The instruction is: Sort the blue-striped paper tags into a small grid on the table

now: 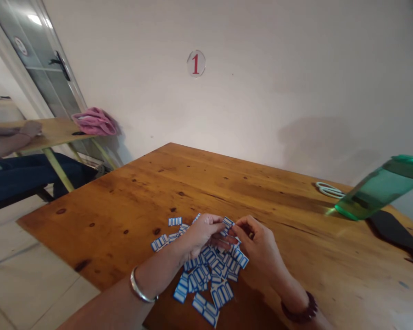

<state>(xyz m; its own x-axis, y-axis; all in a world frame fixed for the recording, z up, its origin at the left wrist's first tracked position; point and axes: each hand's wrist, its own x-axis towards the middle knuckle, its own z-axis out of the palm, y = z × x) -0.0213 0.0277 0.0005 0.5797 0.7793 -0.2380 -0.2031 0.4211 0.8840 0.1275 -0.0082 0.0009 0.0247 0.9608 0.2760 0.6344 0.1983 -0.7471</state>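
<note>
A heap of small white label pieces with blue borders [198,276] lies on the wooden table below my hands. Between the fingertips of both hands is one blue-bordered label piece [228,222], raised over the heap. My left hand [203,233], with a silver bangle at the wrist, pinches its left side with thumb and fingers closed. From the right, my right hand [256,236], wearing a dark red bead bracelet, pinches its other edge. Both palms hide part of the heap.
The wooden table [151,183] reaches the wall. On its right stand a green bottle [378,190], a coiled white cable [329,189] and a dark flat phone-like object [395,233]. At the left, another person's hand [30,129] rests on a second table near a pink cloth [95,122].
</note>
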